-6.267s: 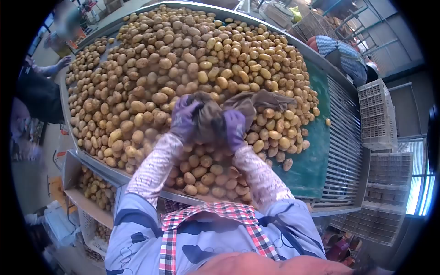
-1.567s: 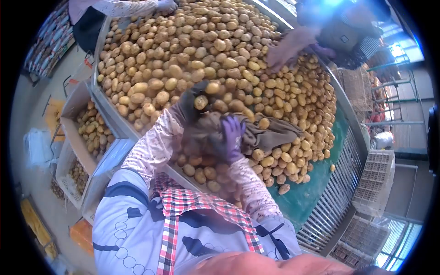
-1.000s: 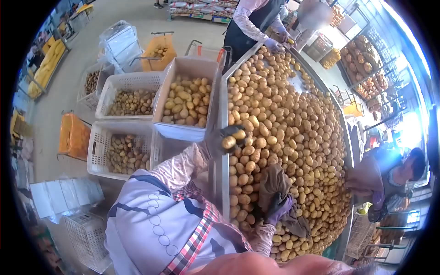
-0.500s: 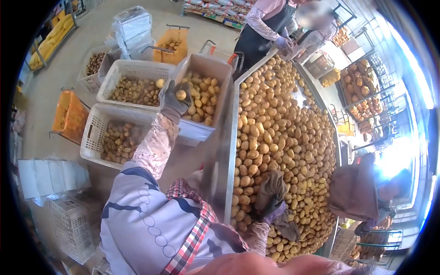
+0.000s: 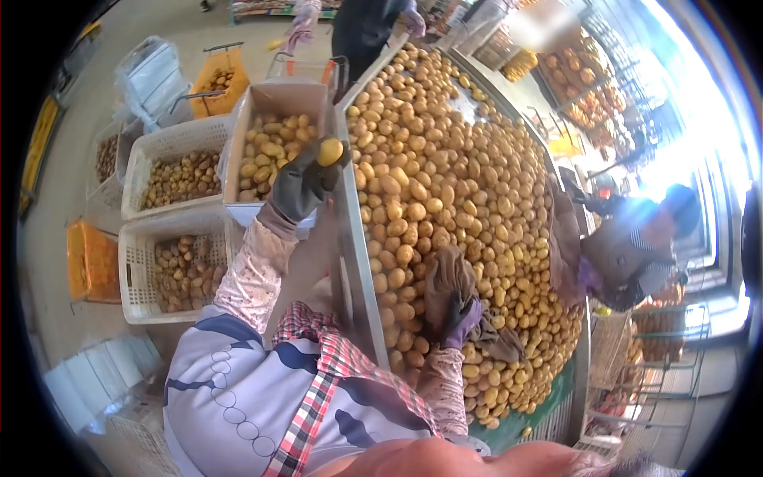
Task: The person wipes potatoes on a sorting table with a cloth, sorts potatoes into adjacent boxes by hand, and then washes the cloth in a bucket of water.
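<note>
My left hand, in a dark grey glove, is closed round a potato. It is between the lined cardboard box of potatoes and the metal rim of the sorting table. My right hand, in a dark and purple glove, grips a brown cloth lying on the heap of potatoes. Part of the cloth spreads out to the right of that hand. The fingertips of my right hand are partly hidden by the fabric.
Two white crates of smaller potatoes stand left of the box. Orange bins are beyond them. A co-worker holds brown fabric at the table's right side; another person stands at the far end.
The view has shifted. My left hand has moved from over the box towards the table rim, a potato in it. The co-worker on the right has brought brown fabric onto the heap.
</note>
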A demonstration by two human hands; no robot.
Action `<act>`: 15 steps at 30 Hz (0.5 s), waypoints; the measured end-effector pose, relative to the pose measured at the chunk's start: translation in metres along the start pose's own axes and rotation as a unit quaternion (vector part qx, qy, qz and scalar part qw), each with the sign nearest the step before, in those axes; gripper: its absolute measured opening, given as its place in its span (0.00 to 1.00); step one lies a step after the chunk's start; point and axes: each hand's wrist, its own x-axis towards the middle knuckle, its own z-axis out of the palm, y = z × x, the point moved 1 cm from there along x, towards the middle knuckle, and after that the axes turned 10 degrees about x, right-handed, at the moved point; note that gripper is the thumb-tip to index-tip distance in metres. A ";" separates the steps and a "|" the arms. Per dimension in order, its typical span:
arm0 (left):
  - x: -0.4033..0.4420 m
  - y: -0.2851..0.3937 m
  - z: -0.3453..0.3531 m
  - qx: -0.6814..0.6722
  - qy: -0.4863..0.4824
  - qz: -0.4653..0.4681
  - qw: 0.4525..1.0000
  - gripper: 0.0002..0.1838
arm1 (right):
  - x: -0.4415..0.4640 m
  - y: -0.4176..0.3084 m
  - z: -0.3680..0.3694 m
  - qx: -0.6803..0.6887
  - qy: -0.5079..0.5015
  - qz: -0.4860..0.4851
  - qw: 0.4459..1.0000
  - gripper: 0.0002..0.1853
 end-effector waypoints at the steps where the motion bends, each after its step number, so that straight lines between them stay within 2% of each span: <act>1: 0.002 -0.005 0.006 -0.033 -0.017 -0.032 0.999 0.21 | 0.000 -0.003 -0.001 0.001 0.010 0.002 1.000 0.18; 4: 0.010 -0.023 0.022 -0.141 -0.084 -0.157 0.974 0.26 | -0.003 -0.007 -0.003 -0.012 0.014 0.034 0.999 0.18; 7: 0.019 -0.053 0.045 -0.257 -0.255 -0.222 0.905 0.26 | -0.004 -0.006 -0.003 -0.001 -0.004 0.076 0.997 0.22; 11: 0.032 -0.094 0.031 -0.278 -0.204 -0.273 0.898 0.27 | -0.008 0.005 0.003 0.002 -0.009 0.081 0.997 0.23; 15: 0.048 -0.129 0.028 -0.284 -0.193 -0.322 0.882 0.25 | -0.005 -0.001 0.001 0.004 -0.019 0.105 0.994 0.22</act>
